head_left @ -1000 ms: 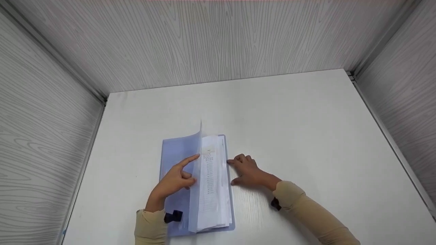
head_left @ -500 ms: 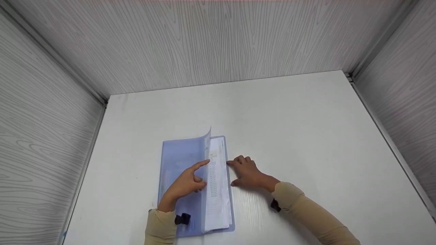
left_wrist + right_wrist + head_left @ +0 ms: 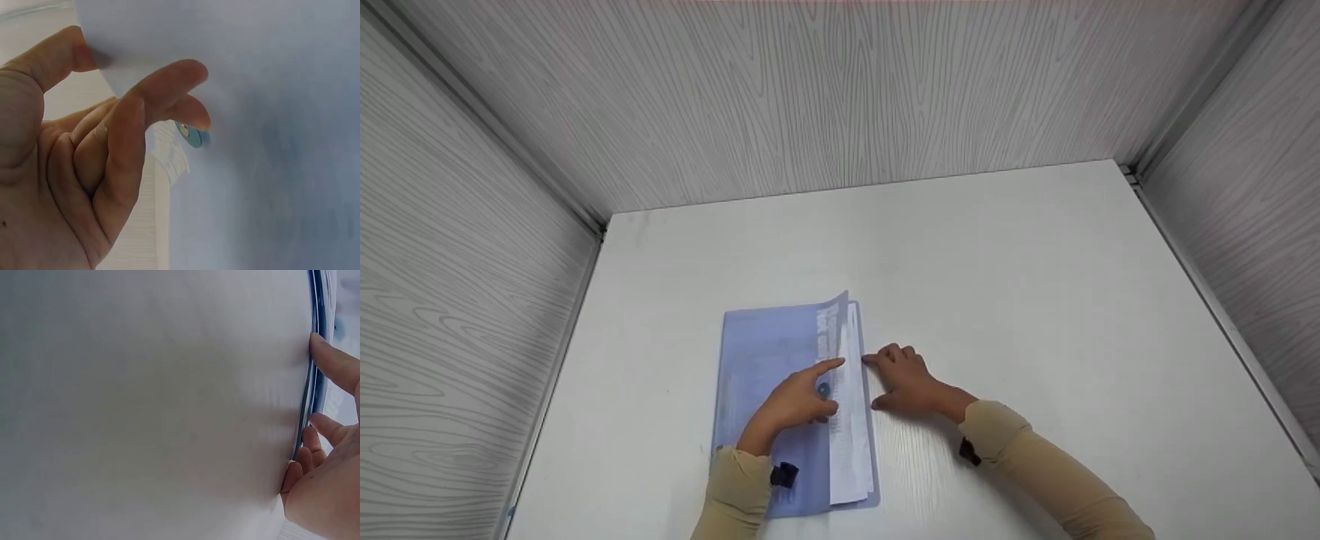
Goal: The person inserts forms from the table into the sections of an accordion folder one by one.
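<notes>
A translucent blue document folder [image 3: 769, 337] lies on the white table with its cover swung over from the left. White papers [image 3: 851, 465] show in a strip along its right side. My left hand [image 3: 799, 401] is over the cover, its index finger and thumb touching the cover's slightly raised free edge. Between those two digits a round blue snap button [image 3: 191, 134] shows on the cover. My right hand [image 3: 911, 386] rests on the table at the folder's right edge. Its thumb [image 3: 337, 365] and several fingertips touch that edge.
The white tabletop [image 3: 997, 285] extends beyond the folder and to both sides. Grey wood-grain panels stand at the back [image 3: 847, 97], left [image 3: 457, 300] and right [image 3: 1222, 172]. Each wrist wears a small black device.
My left hand has pushed the cover to the right and lower, from standing upright to lying nearly over the papers. The right hand has stayed at the folder's right edge.
</notes>
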`<control>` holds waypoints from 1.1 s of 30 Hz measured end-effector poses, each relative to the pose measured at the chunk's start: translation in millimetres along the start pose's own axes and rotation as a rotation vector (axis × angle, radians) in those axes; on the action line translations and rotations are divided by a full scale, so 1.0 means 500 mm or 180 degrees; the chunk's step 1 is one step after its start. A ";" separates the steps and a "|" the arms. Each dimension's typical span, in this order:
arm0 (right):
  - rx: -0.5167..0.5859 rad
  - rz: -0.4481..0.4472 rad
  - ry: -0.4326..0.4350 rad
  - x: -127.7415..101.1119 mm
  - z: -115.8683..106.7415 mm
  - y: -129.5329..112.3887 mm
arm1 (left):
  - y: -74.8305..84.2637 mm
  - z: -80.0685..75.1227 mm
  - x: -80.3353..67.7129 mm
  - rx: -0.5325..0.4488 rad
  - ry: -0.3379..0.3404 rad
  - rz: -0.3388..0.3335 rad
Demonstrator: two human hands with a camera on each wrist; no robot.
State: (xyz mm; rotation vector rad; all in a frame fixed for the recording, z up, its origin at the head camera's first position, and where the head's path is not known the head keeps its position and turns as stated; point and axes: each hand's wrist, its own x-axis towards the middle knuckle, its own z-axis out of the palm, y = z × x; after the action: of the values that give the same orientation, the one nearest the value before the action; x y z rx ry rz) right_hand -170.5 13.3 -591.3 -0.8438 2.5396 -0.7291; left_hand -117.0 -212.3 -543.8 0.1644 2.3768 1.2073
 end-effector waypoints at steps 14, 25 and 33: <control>-0.0083 -0.0029 0.0023 0.000 0.004 0.000 | 0.027 0.047 0.024 0.1221 0.0365 -0.0190; -0.0057 -0.0079 0.0050 -0.006 -0.003 -0.001 | 0.031 0.068 0.026 0.1734 0.0794 -0.0446; -0.0007 -0.0071 0.0039 -0.003 -0.007 -0.006 | 0.037 0.077 0.029 0.1953 0.0859 -0.0388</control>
State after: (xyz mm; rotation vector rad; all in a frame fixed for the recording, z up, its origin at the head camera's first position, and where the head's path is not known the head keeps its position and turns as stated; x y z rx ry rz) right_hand -169.5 13.2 -586.6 -0.8721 2.5462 -0.7406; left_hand -114.1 -168.6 -553.8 0.0492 2.8811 0.4339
